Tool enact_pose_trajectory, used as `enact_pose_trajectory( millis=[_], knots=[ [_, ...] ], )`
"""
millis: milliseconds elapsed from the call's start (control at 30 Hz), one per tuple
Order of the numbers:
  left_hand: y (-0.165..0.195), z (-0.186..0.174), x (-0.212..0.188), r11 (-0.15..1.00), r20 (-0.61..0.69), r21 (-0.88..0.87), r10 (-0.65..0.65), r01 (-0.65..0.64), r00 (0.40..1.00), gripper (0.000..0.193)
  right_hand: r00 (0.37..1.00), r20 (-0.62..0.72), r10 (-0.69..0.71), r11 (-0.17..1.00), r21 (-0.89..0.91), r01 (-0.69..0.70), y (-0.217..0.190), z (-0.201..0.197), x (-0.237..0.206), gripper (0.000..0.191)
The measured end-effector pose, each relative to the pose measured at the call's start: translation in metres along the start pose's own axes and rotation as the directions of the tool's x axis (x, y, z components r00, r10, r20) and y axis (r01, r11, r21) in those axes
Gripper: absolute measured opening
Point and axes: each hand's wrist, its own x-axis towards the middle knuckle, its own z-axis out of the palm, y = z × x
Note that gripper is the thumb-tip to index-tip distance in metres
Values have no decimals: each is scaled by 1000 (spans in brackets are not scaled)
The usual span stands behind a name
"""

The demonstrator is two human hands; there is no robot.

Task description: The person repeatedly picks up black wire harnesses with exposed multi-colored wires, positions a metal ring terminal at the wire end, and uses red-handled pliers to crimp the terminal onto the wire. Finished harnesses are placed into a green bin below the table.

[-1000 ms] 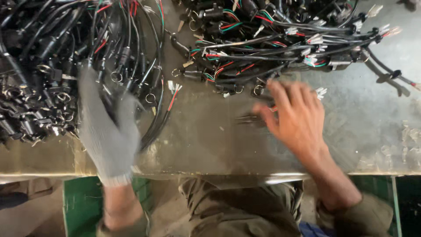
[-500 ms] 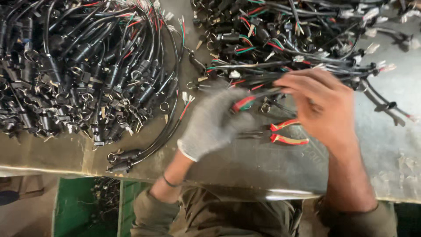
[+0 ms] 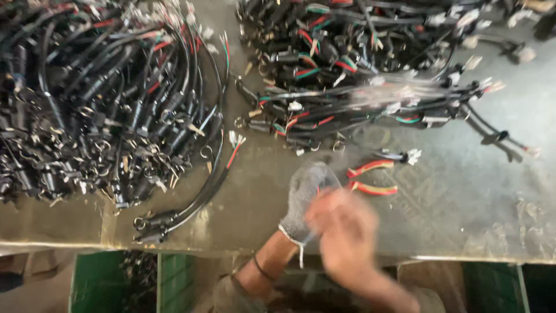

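Note:
My left hand (image 3: pixel 306 200) wears a grey knit glove and sits low on the metal table (image 3: pixel 463 208), just left of a pair of red-and-yellow-handled pliers (image 3: pixel 370 178). My bare right hand (image 3: pixel 346 232) is blurred and lies over the glove's lower right side, touching it. Whether either hand grips anything is hidden by blur. The pliers lie on the table, apart from both hands.
A large heap of black cables with connectors (image 3: pixel 98 110) fills the left. A second pile of black cables with red and green wires (image 3: pixel 359 64) lies at the top right. Green bins (image 3: pixel 116 281) stand below the table's front edge.
Both hands have dropped from the right cable pile toward the table's front edge. The pliers, near the right hand before, now lie alone on the table.

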Motion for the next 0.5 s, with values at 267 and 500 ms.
enact_pose_trajectory(
  millis=[267, 500],
  knots=[
    [65, -1, -4, 977, 187, -155, 175, -147, 967, 41, 975, 139, -176, 973, 177, 150, 26, -19, 5, 7],
    [79, -2, -30, 985, 239, 18, 163, -172, 957, 37, 958, 284, 28, 999, -35, -19, 24, -1, 16, 29]
  ],
)
